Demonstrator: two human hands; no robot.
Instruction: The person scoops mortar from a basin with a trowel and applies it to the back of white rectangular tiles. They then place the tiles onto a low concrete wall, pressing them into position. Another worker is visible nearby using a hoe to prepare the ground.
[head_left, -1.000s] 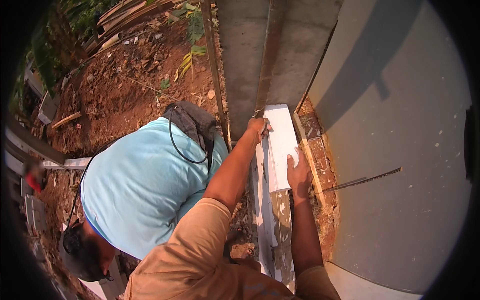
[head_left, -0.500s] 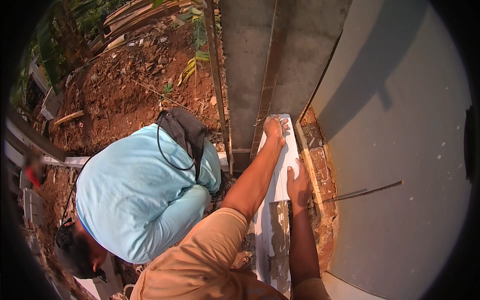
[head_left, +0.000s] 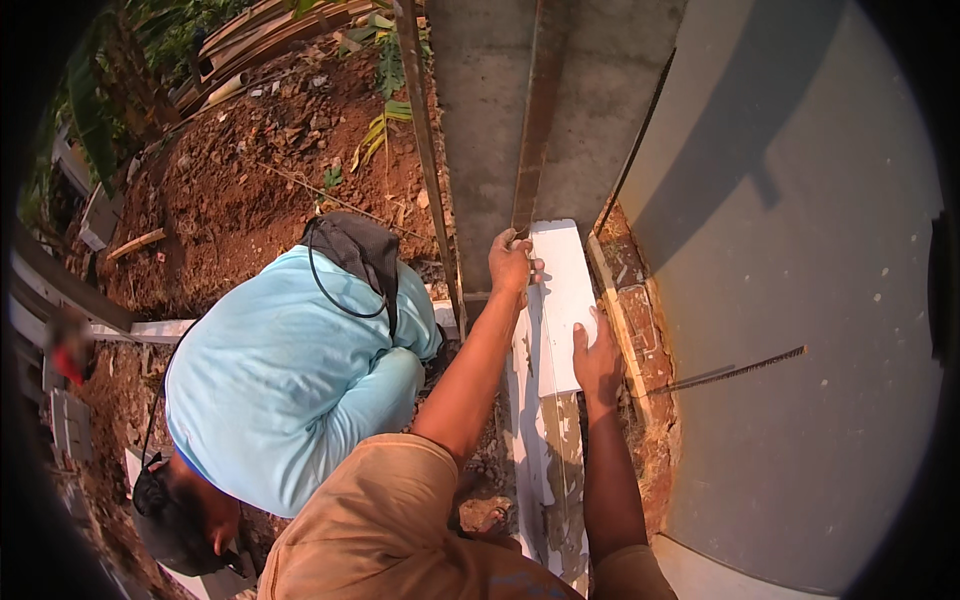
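Observation:
A long white building block (head_left: 563, 300) lies lengthwise on a low wall course, its far end close to the grey concrete column. My left hand (head_left: 512, 264) is at the block's far left edge, fingers bent against its side. Near the block's closer end, my right hand (head_left: 598, 362) grips the right edge, thumb on top and the other fingers partly hidden. A thin string runs along the block's left side. Closer to me, wet grey mortar (head_left: 562, 440) covers the top of the white wall course (head_left: 530, 490).
A person in a light blue shirt (head_left: 290, 370) crouches close on my left. The concrete column (head_left: 490, 130) has upright wooden battens. At right stands a grey wall (head_left: 790, 330) with a ribbed steel bar (head_left: 740, 370) jutting out. Red soil (head_left: 250, 180) lies beyond.
My left hand has shifted from the top of the block's far end to its left edge. The block now sits squarer, with more of its top face showing. The right hand stays near the closer end.

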